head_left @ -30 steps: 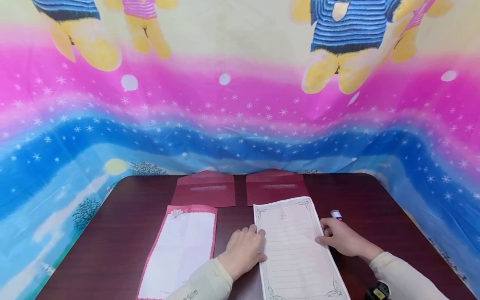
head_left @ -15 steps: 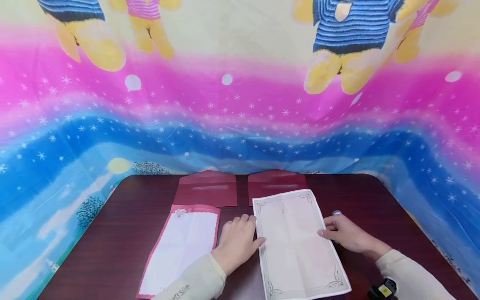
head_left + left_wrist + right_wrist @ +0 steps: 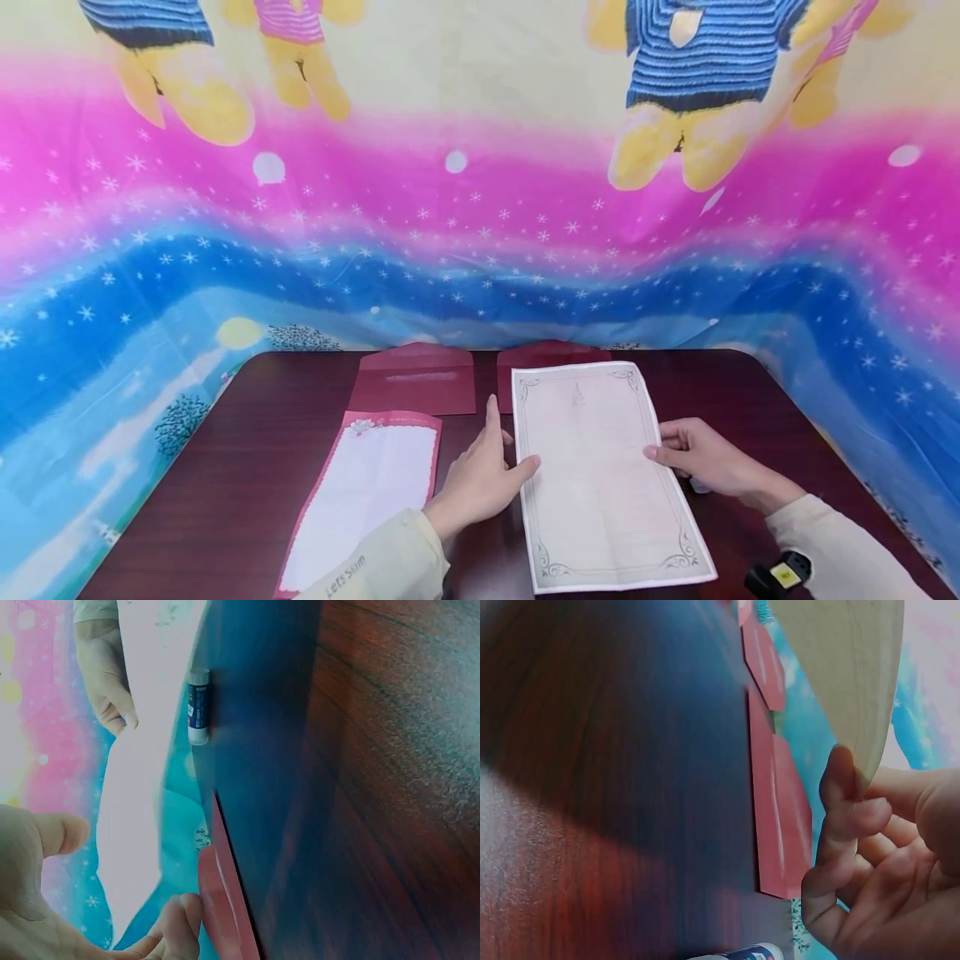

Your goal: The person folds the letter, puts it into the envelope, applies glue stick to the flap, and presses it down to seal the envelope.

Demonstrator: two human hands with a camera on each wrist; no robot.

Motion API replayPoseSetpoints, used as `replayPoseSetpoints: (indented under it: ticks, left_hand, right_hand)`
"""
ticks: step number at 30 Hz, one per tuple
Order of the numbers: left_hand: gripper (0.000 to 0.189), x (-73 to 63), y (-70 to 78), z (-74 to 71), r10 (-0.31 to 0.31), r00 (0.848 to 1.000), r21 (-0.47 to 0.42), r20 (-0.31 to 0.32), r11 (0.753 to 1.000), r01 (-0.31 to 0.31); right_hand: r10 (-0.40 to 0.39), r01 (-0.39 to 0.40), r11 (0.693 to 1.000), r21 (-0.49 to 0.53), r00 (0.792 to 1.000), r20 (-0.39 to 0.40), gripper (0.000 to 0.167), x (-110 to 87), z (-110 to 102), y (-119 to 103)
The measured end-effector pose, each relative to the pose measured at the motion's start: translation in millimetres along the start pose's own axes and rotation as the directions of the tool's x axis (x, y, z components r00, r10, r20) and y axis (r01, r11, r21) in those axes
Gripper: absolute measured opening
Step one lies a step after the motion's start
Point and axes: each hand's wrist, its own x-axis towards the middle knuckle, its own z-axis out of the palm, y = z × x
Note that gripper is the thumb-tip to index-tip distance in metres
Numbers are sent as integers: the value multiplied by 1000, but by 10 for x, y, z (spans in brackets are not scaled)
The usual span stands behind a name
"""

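A cream letter sheet (image 3: 600, 500) with an ornate grey border hangs above the table, as both wrist views show. My right hand (image 3: 716, 462) pinches its right edge between thumb and fingers. At the left edge is my left hand (image 3: 480, 475), its index finger extended and thumb spread away. In the left wrist view the sheet passes between that thumb (image 3: 64, 834) and the fingers without being pinched. A glue stick (image 3: 199, 705) stands on the table beyond the sheet; in the head view my right hand mostly covers it.
A red-bordered letter sheet (image 3: 367, 500) lies on the dark wooden table (image 3: 202, 500) at left. Two red envelopes with raised flaps lie at the back, the left envelope (image 3: 416, 392) in full view, the right envelope (image 3: 558, 356) partly behind the cream sheet. A patterned cloth (image 3: 450, 233) surrounds the table.
The cream sheet has risen off the table and moved slightly forward, its lower edge now in view. My left fingers have opened away from its edge; my right hand keeps its pinch.
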Motion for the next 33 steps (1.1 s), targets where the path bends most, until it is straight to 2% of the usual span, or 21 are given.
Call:
replayPoseSetpoints:
  ticks: [4, 6, 8, 10, 12, 15, 22, 25, 28, 31, 33]
  left_hand:
    - [100, 14, -14, -2, -17, 1000, -78, 18, 997, 18]
    - [92, 17, -31, 4, -14, 998, -179, 54, 984, 24]
    - [76, 22, -50, 11, 3, 996, -309, 94, 951, 26]
    - [57, 27, -60, 12, 31, 991, -437, 128, 899, 28]
    - [39, 29, -64, 10, 43, 988, -517, 146, 855, 39]
    - [28, 24, -66, 1, 32, 989, -557, 144, 829, 54]
    - [30, 11, -100, -19, 38, 991, -617, 125, 786, 48]
    - [32, 4, -134, -30, 52, 988, -660, 144, 749, 57]
    - [33, 5, -134, -44, 67, 985, -708, 157, 703, 65]
    - [34, 16, -121, -68, 86, 982, -743, 171, 666, 71]
    - [34, 18, -124, -89, 99, 977, -759, 190, 646, 82]
  right_hand:
    - [-12, 11, 999, 50, 999, 33, 46, -10, -18, -4]
    - [-16, 13, 998, 69, 999, 47, 46, -5, -11, -9]
    - [-14, 9, 996, 85, 998, 56, 47, 2, 0, -17]
    - [-9, 4, 996, 90, 999, 54, 47, 9, 13, -23]
    - [1, -5, 996, 87, 999, 46, 46, 15, 29, -27]
    - [15, -18, 996, 82, 999, 29, 42, 22, 59, -28]
    - [17, -16, 996, 87, 1000, -14, 44, 27, 126, -36]
    - [2, 2, 992, 126, 1000, -28, 49, 21, 151, -35]
    - [-52, 48, 964, 260, 999, 9, 40, 18, 151, -12]
    - [-128, 92, 908, 409, 990, 62, 32, 20, 136, 8]
    - [-176, 109, 866, 488, 980, 92, 33, 21, 128, 14]
